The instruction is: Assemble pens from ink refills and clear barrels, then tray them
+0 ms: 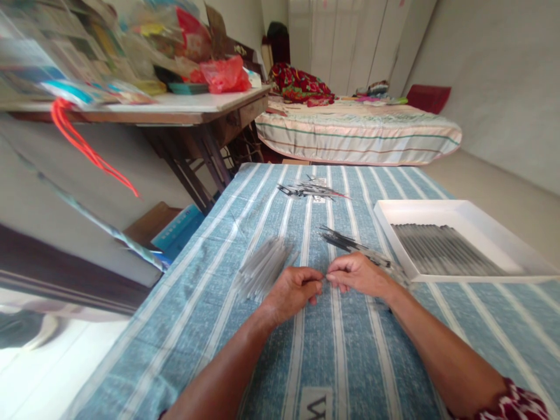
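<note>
My left hand (298, 287) and my right hand (356, 273) meet over the cloth, fingertips almost touching. Each is closed in a pinch, and whatever lies between the fingers is too small or hidden to name. Left of my left hand lies a pile of thin, translucent grey tubes (266, 267). A bundle of thin black and clear sticks (345, 240) runs out from behind my right hand and is partly covered by it. Farther back, a loose heap of thin dark pieces (308, 189) includes a red-tipped one.
A shallow white box (490, 233) at the right holds a row of dark, slim sticks (441, 249). Everything rests on a blue-and-white striped cloth (210, 291). A desk with plastic bags (225, 74) stands at the left. Behind is a bed (359, 131).
</note>
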A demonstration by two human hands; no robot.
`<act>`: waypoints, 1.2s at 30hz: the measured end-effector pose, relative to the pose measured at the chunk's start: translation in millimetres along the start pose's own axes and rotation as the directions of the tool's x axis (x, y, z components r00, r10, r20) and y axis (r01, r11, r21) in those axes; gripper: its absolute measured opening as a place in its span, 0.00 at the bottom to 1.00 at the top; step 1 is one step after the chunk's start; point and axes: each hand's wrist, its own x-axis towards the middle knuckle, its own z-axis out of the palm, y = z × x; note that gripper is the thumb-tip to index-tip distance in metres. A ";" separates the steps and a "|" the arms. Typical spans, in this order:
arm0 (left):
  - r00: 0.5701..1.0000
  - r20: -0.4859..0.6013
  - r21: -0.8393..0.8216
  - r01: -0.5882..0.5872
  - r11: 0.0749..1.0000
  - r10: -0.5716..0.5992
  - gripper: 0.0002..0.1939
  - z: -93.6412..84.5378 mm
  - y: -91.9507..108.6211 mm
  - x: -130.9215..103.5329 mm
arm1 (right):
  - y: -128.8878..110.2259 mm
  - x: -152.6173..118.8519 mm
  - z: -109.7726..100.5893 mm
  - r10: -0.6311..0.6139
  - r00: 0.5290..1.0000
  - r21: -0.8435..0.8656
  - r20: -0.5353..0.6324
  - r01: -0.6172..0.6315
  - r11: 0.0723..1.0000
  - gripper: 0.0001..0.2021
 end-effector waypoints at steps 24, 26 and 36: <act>1.000 -0.017 -0.022 -0.007 1.000 0.006 0.06 0.7 3.0 -0.6 | -2.6 -0.2 5.5 0.054 0.998 0.038 -0.020 -0.053 0.998 0.15; 1.000 -0.016 -0.033 -0.011 0.999 0.010 0.06 0.9 3.0 -0.7 | -3.6 -0.6 6.2 0.077 0.997 -0.002 -0.029 -0.077 0.997 0.20; 1.000 -0.014 -0.024 -0.005 1.000 0.004 0.05 2.0 1.7 -1.3 | -4.7 -1.3 7.4 0.085 0.995 -0.041 -0.047 -0.087 0.995 0.23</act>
